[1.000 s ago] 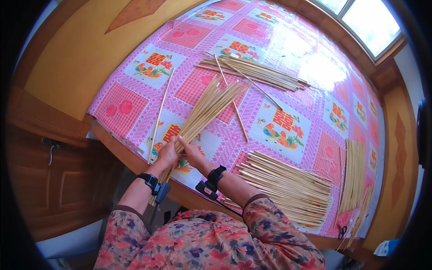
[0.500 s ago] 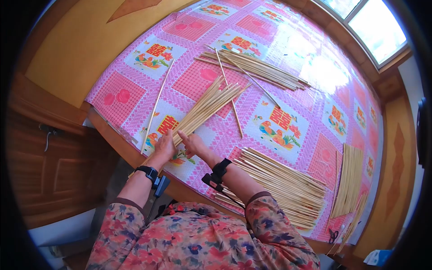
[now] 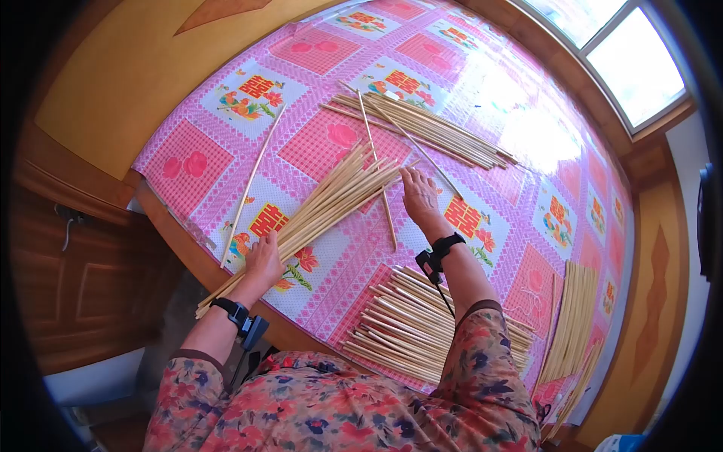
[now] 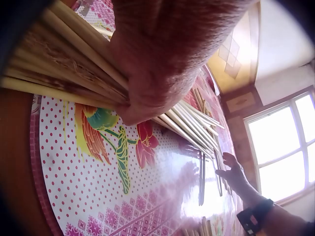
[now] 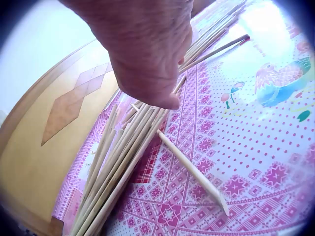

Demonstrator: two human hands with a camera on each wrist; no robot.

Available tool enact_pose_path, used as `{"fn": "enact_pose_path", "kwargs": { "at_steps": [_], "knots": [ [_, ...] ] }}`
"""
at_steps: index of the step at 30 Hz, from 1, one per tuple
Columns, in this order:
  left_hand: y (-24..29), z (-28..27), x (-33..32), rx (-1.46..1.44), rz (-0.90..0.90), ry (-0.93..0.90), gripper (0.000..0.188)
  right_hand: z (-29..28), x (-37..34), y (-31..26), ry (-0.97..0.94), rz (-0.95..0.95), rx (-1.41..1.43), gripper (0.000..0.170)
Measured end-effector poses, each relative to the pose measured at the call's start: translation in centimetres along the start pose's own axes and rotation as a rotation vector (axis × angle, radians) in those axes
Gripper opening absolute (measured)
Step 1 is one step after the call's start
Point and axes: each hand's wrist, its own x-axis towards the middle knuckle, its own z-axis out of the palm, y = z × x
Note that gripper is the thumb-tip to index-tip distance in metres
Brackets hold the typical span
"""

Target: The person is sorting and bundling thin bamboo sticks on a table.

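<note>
My left hand point(image 3: 263, 262) grips a bundle of thin pale sticks point(image 3: 320, 212) near its lower end, over the table's front edge. The bundle's far ends fan out across the cloth. In the left wrist view the left hand point(image 4: 157, 64) is wrapped around the sticks point(image 4: 189, 129). At the bundle's far tips is my right hand point(image 3: 422, 200), its fingers extended and slightly bent; the left wrist view shows this hand point(image 4: 238, 179) with thumb and fingers apart. In the right wrist view the hand point(image 5: 147, 59) covers some stick ends, so contact is unclear.
Sticks lie in a pile point(image 3: 429, 128) farther back, a row point(image 3: 410, 324) at the front and a flat stack point(image 3: 576, 320) at right. Single sticks lie around the bundle, one to its left point(image 3: 252, 184). A patterned pink cloth point(image 3: 343, 279) covers the table.
My right hand has left its place beside the left hand and moved up and right to the bundle's far tips. The left hand has kept its grip and shifted slightly left and down.
</note>
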Motion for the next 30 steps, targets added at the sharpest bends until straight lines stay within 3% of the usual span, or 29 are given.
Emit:
{"fn": "enact_pose_path", "kwargs": {
  "at_steps": [5, 11, 12, 18, 22, 24, 30],
  "knots": [
    [-0.1, 0.4, -0.2, 0.028, 0.006, 0.014, 0.058, 1.4, 3.5, 0.3, 0.005, -0.200, -0.096, 0.047],
    [-0.1, 0.6, -0.4, 0.059, -0.010, -0.002, 0.063, 2.0, 5.4, 1.3, -0.136, -0.328, 0.000, 0.043],
    [-0.3, 0.7, -0.4, 0.055, -0.001, 0.001, 0.065, 2.3, 5.3, 1.4, 0.016, -0.364, 0.011, 0.036],
    [-0.4, 0.5, -0.7, 0.060, 0.050, 0.040, 0.072, 2.5, 5.1, 2.6, -0.064, -0.425, -0.123, 0.011],
    [-0.3, 0.3, -1.0, 0.049, 0.133, 0.123, 0.079, 1.5, 5.0, 3.0, -0.114, -0.473, -0.148, 0.006],
    [-0.4, 0.1, -1.2, 0.060, 0.139, 0.118, 0.081, 0.8, 5.0, 3.6, -0.044, -0.549, -0.102, 0.004],
    [-0.2, 0.3, -0.9, 0.063, 0.149, 0.092, 0.084, -0.8, 4.2, 6.3, -0.077, -0.576, -0.110, 0.003]
  ]
}}
